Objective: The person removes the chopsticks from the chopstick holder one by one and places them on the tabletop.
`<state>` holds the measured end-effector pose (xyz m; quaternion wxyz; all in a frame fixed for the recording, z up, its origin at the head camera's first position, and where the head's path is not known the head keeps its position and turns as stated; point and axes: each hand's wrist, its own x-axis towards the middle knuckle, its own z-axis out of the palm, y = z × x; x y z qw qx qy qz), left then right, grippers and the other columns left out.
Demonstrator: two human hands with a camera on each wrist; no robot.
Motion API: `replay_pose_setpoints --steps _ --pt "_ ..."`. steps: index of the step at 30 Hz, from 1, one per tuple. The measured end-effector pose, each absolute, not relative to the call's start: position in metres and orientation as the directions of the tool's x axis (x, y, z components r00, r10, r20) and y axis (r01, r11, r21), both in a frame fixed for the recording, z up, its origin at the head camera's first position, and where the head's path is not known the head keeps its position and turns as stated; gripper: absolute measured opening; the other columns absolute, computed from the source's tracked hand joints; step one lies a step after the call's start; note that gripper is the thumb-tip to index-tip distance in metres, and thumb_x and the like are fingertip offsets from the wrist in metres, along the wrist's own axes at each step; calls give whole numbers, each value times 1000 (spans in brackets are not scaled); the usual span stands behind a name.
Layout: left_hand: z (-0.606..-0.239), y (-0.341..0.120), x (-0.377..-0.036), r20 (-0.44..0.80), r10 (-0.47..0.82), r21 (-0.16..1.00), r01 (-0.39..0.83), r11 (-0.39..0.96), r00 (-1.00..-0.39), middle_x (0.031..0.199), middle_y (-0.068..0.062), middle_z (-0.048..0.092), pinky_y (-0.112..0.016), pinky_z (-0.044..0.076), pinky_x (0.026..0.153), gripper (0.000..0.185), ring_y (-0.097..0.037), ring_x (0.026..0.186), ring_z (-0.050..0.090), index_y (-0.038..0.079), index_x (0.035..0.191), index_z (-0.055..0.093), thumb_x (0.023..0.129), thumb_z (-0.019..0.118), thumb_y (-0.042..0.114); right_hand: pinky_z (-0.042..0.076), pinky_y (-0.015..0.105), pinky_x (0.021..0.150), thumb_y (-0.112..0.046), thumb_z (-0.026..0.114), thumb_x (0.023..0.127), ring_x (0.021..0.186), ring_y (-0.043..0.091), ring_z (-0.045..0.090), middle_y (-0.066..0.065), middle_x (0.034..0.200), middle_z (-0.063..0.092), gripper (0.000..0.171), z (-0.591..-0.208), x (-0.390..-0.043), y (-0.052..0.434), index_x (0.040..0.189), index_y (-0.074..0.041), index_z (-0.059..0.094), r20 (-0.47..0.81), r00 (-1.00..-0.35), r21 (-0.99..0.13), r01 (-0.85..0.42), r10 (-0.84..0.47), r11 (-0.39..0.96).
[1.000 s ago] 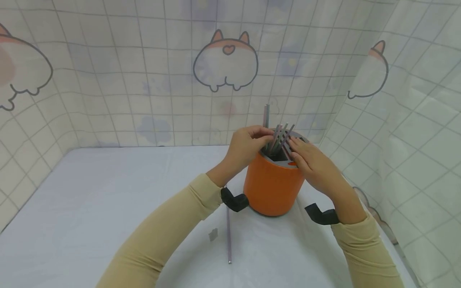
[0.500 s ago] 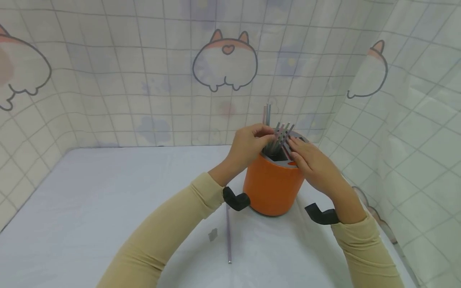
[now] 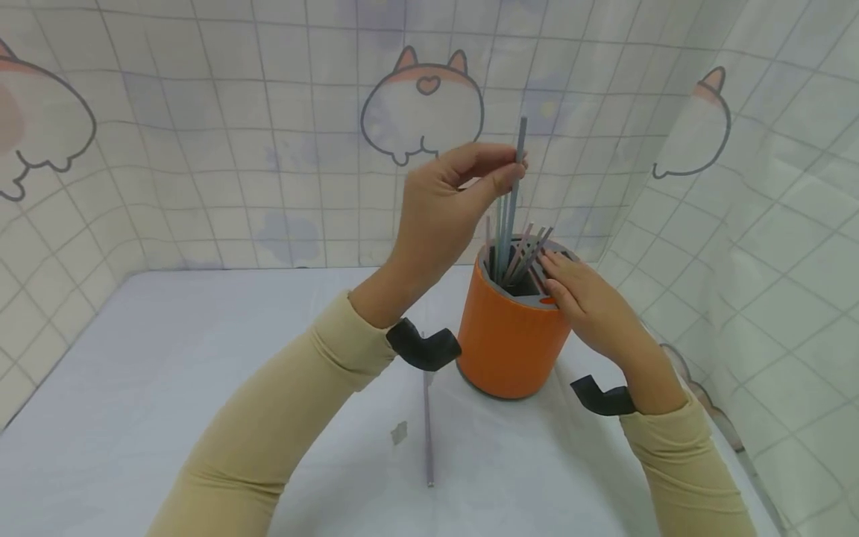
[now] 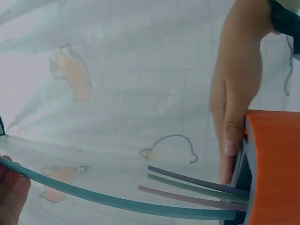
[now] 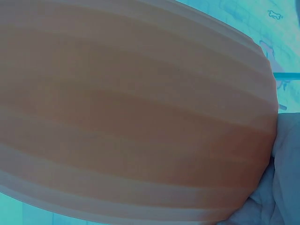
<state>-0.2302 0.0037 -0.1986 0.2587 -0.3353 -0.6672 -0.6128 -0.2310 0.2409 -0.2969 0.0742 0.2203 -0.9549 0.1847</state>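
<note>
In the head view my left hand (image 3: pixel 443 198) pinches a blue-grey chopstick (image 3: pixel 512 212) between thumb and fingertips near its top. The chopstick stands almost upright above an orange utensil holder (image 3: pixel 513 347), its lower end at the opening; it looks teal in the left wrist view. Several other chopsticks (image 4: pixel 197 187), greyish, green and pinkish, lean inside the holder. My right hand (image 3: pixel 593 317) rests with straight fingers on the holder's grey top rim. In the right wrist view, the holder's ribbed wall (image 5: pixel 140 103) fills most of the picture.
A single purplish chopstick (image 3: pixel 428 432) lies on the white tabletop (image 3: pixel 221 350), left of the holder. Beside it is a small grey patch (image 3: pixel 399 432). A white checked curtain with cartoon animals (image 3: pixel 302 134) hangs behind and on the sides.
My left hand has risen from the holder's opening, drawing the blue-grey chopstick upward. My right hand stays on the rim, and the holder has hardly moved.
</note>
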Motion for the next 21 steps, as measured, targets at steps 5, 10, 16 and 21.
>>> replay_pose_setpoints --steps 5,10,16,21 --pt "-185 -11 -220 796 62 605 787 -124 -602 101 -22 74 -32 61 88 16 -18 91 73 -10 105 69 92 66 -2 18 60 123 -28 33 109 151 40 23 18 162 29 52 -297 -230 240 154 -3 31 206 -899 -317 -434 -385 843" --pt "-184 -33 -222 730 -19 654 706 -271 -683 92 -9 75 -37 62 86 16 -19 89 73 -11 106 69 92 66 -3 17 59 124 -28 33 109 151 39 23 19 162 29 52 -297 -229 241 154 -4 31 198 -902 -316 -430 -385 845" --pt "-207 -58 -233 547 4 800 521 -297 -837 89 -2 74 -34 61 88 14 -18 88 72 -2 104 71 93 68 5 17 59 124 -28 33 109 151 40 22 20 162 29 52 -296 -230 241 154 -3 31 202 -900 -315 -433 -386 845" --pt "-242 -72 -243 351 94 921 325 -216 -932 93 -1 75 -34 60 91 19 -16 91 72 0 109 70 93 70 10 16 58 124 -29 32 109 151 39 23 19 162 29 52 -297 -230 241 154 -3 31 207 -898 -315 -436 -387 843"
